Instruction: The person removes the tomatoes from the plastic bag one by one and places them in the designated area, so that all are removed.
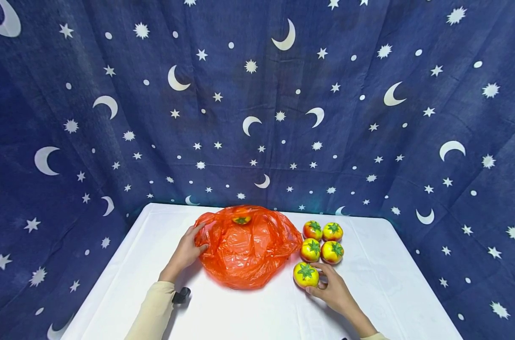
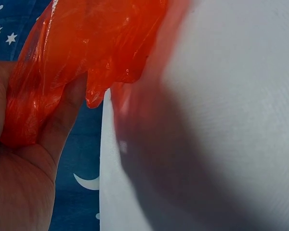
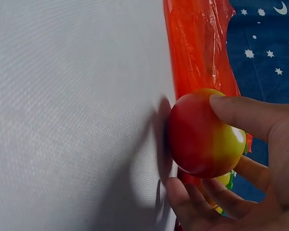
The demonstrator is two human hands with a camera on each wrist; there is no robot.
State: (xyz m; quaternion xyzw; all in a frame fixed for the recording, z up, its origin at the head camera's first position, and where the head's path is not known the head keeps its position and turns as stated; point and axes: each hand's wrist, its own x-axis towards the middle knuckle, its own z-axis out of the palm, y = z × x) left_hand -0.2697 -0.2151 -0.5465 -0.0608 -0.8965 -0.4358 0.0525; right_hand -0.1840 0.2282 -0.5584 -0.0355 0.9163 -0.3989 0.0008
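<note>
A thin red plastic bag [image 1: 249,255] lies spread out at the middle of the table, its mouth wide. My left hand [image 1: 188,248] holds the bag's left edge; in the left wrist view the red film [image 2: 43,91] runs between thumb and fingers. Inside the bag, near its far rim, part of a yellow-red tomato [image 1: 241,220] with green leaves shows. To the right, my right hand [image 1: 331,288] grips another tomato [image 1: 306,275], leaf side up. The right wrist view shows the thumb on one side of this tomato [image 3: 204,134] and fingers on the other, close over the tabletop.
Several more tomatoes [image 1: 332,231] stand grouped just beyond my right hand, beside the bag's right corner. A white cloth [image 1: 389,283] covers the table. Behind it hangs a dark blue curtain [image 1: 223,174] with moons and stars.
</note>
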